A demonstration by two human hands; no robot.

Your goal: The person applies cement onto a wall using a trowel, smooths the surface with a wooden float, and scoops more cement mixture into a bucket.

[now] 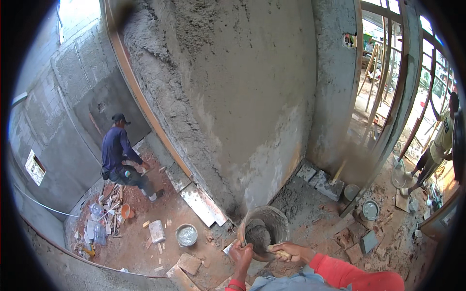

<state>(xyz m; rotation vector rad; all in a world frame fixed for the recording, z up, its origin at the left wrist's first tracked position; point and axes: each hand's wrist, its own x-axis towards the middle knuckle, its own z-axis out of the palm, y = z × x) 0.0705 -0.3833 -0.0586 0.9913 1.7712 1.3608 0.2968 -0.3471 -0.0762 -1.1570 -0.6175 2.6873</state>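
A mortar-stained bucket (276, 222) is tilted near the lower centre, with grey mortar (257, 232) inside. My left hand (241, 252) grips the bucket's left rim. My right hand (292, 253) is closed on the yellowish handle of a trowel (275, 249), whose blade is inside the bucket among the mortar. Above the bucket rises a partly plastered wall (233, 97) with rough grey edges.
A co-worker (116, 150) in dark blue crouches at left beside rubble and an orange bucket (127, 211). Another person (441, 140) stands at far right. Buckets (186, 234) (370, 210), boards (199, 203), blocks and broken tiles (354, 253) lie on the floor.
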